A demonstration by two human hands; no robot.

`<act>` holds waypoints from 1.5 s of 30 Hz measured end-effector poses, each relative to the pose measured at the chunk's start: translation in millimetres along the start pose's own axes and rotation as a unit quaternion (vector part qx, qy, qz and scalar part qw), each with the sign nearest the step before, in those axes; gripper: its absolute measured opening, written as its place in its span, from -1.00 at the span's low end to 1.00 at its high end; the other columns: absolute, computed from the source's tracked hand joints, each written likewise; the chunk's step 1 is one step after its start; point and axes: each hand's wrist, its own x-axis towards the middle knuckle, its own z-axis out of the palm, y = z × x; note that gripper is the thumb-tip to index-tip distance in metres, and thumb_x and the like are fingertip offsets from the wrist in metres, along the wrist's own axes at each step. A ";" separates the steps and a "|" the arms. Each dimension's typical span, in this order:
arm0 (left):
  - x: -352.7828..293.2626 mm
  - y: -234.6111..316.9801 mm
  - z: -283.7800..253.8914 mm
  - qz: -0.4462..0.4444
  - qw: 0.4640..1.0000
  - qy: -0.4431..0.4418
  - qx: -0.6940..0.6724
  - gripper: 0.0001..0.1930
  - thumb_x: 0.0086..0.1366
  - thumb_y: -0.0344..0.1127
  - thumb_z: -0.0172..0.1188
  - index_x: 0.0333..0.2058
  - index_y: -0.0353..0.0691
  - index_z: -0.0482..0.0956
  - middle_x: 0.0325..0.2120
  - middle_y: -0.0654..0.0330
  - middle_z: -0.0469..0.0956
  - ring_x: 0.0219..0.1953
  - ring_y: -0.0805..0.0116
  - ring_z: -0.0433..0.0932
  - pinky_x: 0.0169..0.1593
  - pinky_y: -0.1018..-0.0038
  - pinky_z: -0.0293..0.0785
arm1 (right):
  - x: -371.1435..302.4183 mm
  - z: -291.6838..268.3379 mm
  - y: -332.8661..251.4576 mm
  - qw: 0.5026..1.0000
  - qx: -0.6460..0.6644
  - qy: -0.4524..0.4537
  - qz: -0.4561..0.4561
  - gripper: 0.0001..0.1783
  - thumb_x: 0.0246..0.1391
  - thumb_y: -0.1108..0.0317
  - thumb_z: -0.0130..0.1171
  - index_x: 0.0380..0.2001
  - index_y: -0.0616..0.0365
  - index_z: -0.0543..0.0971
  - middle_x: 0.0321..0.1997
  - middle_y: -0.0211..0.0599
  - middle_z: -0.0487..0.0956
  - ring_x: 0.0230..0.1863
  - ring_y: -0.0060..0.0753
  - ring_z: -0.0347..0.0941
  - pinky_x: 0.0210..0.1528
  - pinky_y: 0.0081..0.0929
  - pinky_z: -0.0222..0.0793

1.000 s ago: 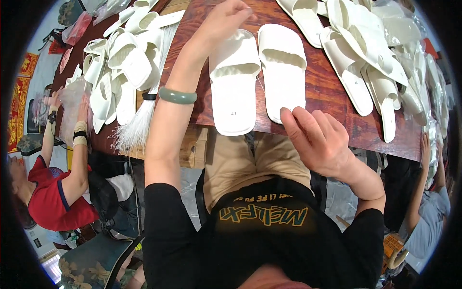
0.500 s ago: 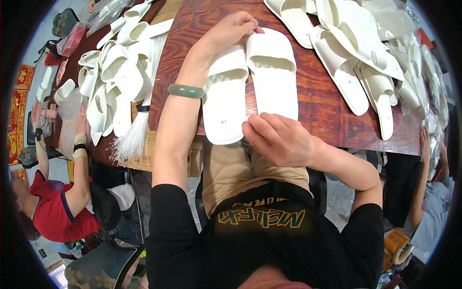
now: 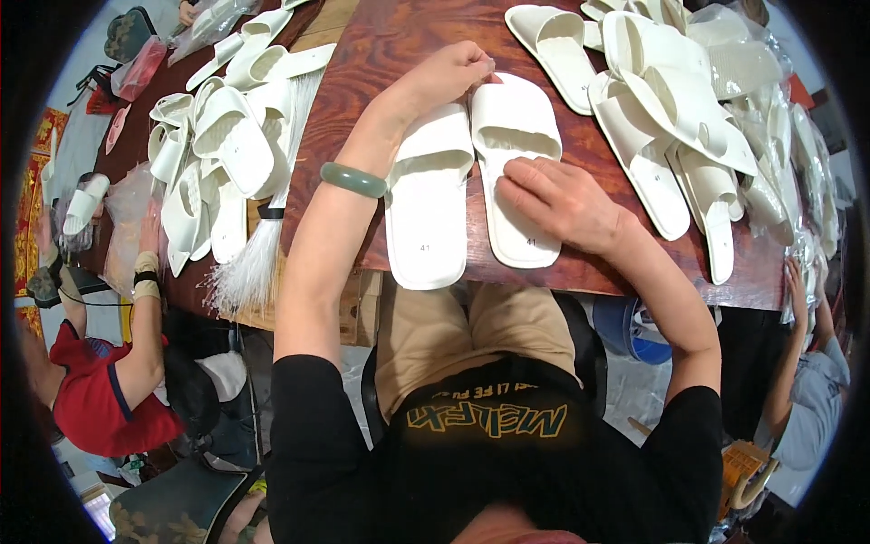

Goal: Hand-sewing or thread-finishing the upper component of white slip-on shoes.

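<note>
Two white slide slippers lie side by side on the table before me, toes away: a left slipper (image 3: pixel 427 199) and a right slipper (image 3: pixel 517 127). At their toe ends is my left hand (image 3: pixel 449 77), a green bangle on its wrist. Its fingers are pinched together; what they hold, if anything, is too small to make out. Over the footbed of the right slipper lies my right hand (image 3: pixel 566 204), fingers curled and pressed together near the strap opening. Anything inside them is hidden.
White slippers (image 3: pixel 648 154) pile up at the right, beside clear plastic bags (image 3: pixel 770 172). At left are more slippers (image 3: pixel 231 136) and a bundle of white strands (image 3: pixel 249 263). A person in red (image 3: pixel 118 390) works at left, another in grey (image 3: pixel 807 399) at right. A blue bin (image 3: pixel 625 331) stands below the table.
My right hand has moved up and right, from between the heels onto the right slipper's footbed. My left hand stays at the toes. The whole scene sits slightly lower in view.
</note>
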 end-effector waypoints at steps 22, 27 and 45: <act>2.6 10.8 -5.9 0.202 0.968 0.128 -0.078 -0.90 0.34 -0.41 -0.02 -0.25 -0.29 0.43 -0.33 0.27 0.47 -0.33 0.58 0.44 -0.21 0.68 0.37 | 32.4 12.4 35.3 0.934 -0.002 0.315 0.169 -0.83 -0.07 0.35 0.17 -0.41 0.20 0.47 -0.40 -0.27 0.44 -0.40 -0.20 0.43 -0.39 -0.33 0.35; -19.1 3.8 -25.7 0.222 0.963 0.150 -0.020 -0.87 0.35 -0.37 -0.03 -0.22 -0.28 0.41 -0.31 0.26 0.48 -0.26 0.56 0.47 -0.19 0.66 0.44 | 75.5 52.7 50.4 0.790 0.409 0.305 0.339 -0.81 -0.09 0.49 0.15 -0.34 0.24 0.44 -0.32 -0.17 0.43 -0.29 -0.25 0.45 -0.29 -0.41 0.37; -22.4 43.9 23.1 0.125 0.970 0.095 -0.186 -0.86 0.30 -0.35 0.04 -0.27 -0.29 0.50 -0.46 0.30 0.51 -0.46 0.63 0.40 -0.36 0.68 0.32 | 36.6 28.9 61.2 0.666 0.538 0.290 0.428 -0.76 0.03 0.57 0.00 -0.21 0.26 0.55 -0.27 -0.38 0.57 -0.33 -0.66 0.41 -0.24 -0.69 0.37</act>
